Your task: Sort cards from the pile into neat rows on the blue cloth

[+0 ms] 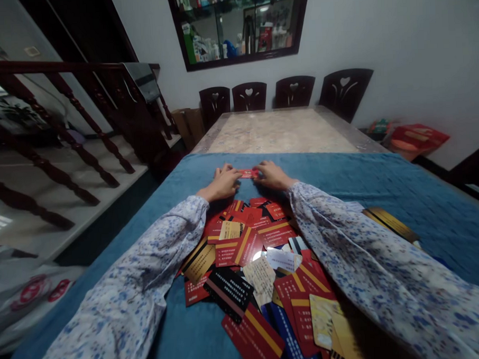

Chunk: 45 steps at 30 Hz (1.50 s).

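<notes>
1. Card pile (246, 245), support of: blue cloth (342, 175) over the near part of a stone-topped table (277, 130); cloth across middle and bottom of frame, bare stone at upper centre.
2. Pile itself: lower centre of frame, between left sleeve (121, 296) and right sleeve (370, 258), both pale with blue floral print. Mostly red with yellow stripes, overlapping at mixed angles; black card (228, 291) left of the heap's middle, blue card (288, 336) near bottom edge.
3. Left hand (223, 181): centre of frame, just beyond the pile's far edge. Fingers bent, tips at left end of a red card (246, 173).
4. Right hand (273, 175): just right of centre. Fingers curled, tips at opposite end of same card. Pinch or mere touch, both hands: cannot tell.
5. Gold card (390, 223): middle right of frame, apart from pile, beyond right sleeve, partly hidden.
6. Red card: single, centre of frame, between both hands, clear of pile. Flat or slightly raised: cannot tell. Step in hand, by judgement: positioning by both ends. Next move, by judgement: calling for even fingertip control, then release without dragging, wrists kept off loose heap.
</notes>
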Motion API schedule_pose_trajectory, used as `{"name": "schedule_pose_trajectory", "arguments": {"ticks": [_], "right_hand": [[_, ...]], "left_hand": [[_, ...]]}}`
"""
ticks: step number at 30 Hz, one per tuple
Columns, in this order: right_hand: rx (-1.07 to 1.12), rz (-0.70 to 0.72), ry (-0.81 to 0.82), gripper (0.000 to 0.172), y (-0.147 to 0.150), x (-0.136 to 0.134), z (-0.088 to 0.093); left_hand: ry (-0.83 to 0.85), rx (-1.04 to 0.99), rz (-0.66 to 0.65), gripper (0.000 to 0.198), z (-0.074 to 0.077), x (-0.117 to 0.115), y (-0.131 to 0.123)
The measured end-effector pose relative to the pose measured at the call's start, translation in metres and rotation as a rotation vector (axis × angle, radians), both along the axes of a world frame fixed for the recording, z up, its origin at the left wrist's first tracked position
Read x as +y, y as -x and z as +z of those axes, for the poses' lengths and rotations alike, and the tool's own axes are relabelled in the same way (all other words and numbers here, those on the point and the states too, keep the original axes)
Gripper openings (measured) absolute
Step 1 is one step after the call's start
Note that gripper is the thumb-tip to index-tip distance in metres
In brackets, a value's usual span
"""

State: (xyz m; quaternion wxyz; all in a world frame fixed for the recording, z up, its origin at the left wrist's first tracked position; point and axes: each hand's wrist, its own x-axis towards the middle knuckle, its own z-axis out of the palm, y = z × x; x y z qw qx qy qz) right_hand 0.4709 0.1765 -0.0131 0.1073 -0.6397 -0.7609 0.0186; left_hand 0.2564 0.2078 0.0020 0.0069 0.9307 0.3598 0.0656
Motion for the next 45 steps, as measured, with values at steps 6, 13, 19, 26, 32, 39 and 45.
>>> {"name": "schedule_pose_trajectory", "arguments": {"ticks": [6, 13, 19, 26, 32, 39, 45], "right_hand": [[0.012, 0.087, -0.035, 0.045, 0.005, -0.016, 0.009], [0.053, 0.236, -0.057, 0.035, 0.013, -0.031, 0.006], [0.106, 0.377, -0.09, 0.025, 0.026, -0.043, -0.002], [0.192, 0.509, -0.137, 0.02, 0.041, -0.062, 0.002], [0.308, 0.639, -0.125, 0.018, 0.047, -0.076, 0.003], [0.32, 0.755, 0.051, 0.023, 0.05, -0.093, 0.008], [0.271, 0.78, 0.09, 0.039, 0.053, -0.097, 0.004]], "left_hand": [[0.025, -0.048, -0.025, 0.04, 0.003, -0.038, 0.019], [0.095, -0.128, -0.076, 0.037, 0.0, -0.087, 0.04], [0.169, -0.14, -0.127, 0.065, 0.001, -0.12, 0.049], [0.154, -0.117, -0.091, 0.079, -0.004, -0.131, 0.054], [0.101, -0.12, 0.016, 0.068, -0.001, -0.127, 0.063], [0.059, -0.125, 0.036, 0.039, -0.002, -0.122, 0.078], [0.042, -0.072, 0.036, 0.018, 0.003, -0.128, 0.083]]}}
